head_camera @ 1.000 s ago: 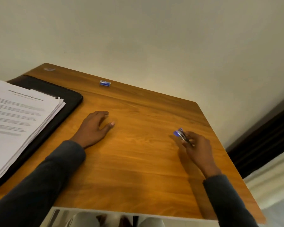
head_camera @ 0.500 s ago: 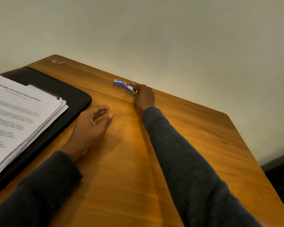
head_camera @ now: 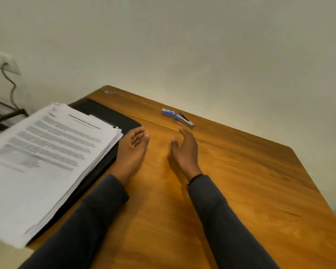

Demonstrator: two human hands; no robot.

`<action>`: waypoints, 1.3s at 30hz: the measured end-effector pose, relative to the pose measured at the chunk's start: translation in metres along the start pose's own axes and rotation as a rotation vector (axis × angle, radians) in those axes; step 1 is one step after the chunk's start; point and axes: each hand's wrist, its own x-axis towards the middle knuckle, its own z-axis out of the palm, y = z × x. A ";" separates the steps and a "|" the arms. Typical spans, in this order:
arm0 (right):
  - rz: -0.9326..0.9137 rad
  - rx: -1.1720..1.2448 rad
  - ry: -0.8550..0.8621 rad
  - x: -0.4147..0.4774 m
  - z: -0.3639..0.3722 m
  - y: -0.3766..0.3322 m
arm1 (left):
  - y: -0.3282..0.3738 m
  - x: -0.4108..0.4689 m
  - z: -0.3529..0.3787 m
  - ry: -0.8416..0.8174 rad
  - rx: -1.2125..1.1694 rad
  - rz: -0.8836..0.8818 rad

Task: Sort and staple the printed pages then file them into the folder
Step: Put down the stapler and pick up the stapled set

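One stack of printed pages (head_camera: 47,152) lies on one black folder (head_camera: 109,115) at the left of the wooden counter (head_camera: 250,181); the stack covers most of the folder, leaving only its far and right borders showing. One silver stapler (head_camera: 183,119) with a blue end lies near the counter's far edge, and one small blue staple box (head_camera: 167,111) sits just beside it on the left. One small pale object (head_camera: 110,92) sits at the far left corner, too blurred to name.

Two hands are in view, both in dark sleeves. The left hand (head_camera: 132,150) rests on the counter just beside the stack's right edge, fingers loosely curled and holding nothing. The right hand (head_camera: 185,152) is near it, fingers relaxed and spread, empty, its tips short of the stapler.

The counter's right half and near middle are bare wood with rounded corners. A plain pale wall (head_camera: 202,45) runs behind the far edge; at the far left it carries a socket plate (head_camera: 2,63) with a cable (head_camera: 12,88) hanging down.
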 end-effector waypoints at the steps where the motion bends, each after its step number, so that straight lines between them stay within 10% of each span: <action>1: 0.032 0.040 -0.022 -0.019 0.000 -0.008 | 0.006 -0.006 -0.009 0.025 0.019 0.013; 6: 0.112 0.233 -0.149 -0.104 0.017 -0.057 | 0.033 -0.019 -0.089 0.151 0.244 0.073; 11: 0.159 0.403 -0.319 -0.158 0.059 -0.090 | 0.029 -0.005 -0.192 0.440 0.964 -0.044; 22: 0.265 0.781 -0.404 -0.189 0.069 -0.103 | 0.020 -0.035 -0.189 0.288 1.288 -0.177; 30: 0.256 0.880 -0.339 -0.172 0.003 -0.052 | 0.053 -0.050 -0.154 -0.041 0.428 -0.440; 39: -0.144 0.629 0.042 -0.136 -0.147 -0.011 | 0.113 -0.087 -0.034 -0.414 -0.099 0.121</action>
